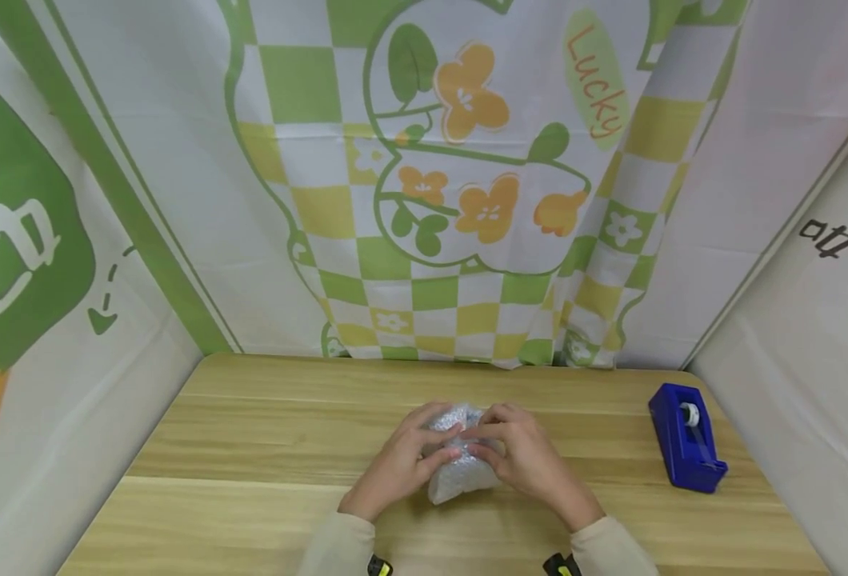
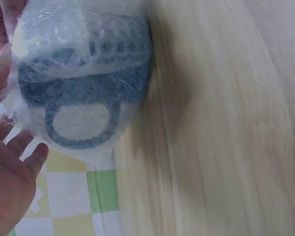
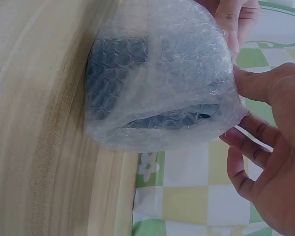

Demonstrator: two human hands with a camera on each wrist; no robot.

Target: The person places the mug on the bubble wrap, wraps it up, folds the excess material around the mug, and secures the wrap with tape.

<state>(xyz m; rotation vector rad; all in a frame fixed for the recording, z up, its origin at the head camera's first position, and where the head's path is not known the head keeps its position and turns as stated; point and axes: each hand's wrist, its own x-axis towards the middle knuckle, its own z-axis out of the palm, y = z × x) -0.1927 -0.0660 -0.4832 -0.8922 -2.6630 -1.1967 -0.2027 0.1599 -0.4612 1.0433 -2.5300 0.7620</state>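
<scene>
Tabletop (image 1: 266,456) beneath, left hand (image 1: 407,454) and right hand (image 1: 528,452) grip the bubble-wrapped bundle (image 1: 460,478) between them.

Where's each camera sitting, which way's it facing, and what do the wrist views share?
Head: on the head, facing forward and down at the table; sleeves, left hand and right hand show.
Left wrist: on that wrist, facing the bubble wrap; left hand and part of right hand show.
Right wrist: likewise; right hand and part of left hand show.
Shared by wrist views: bubble wrap, table, checkered cloth.
</scene>
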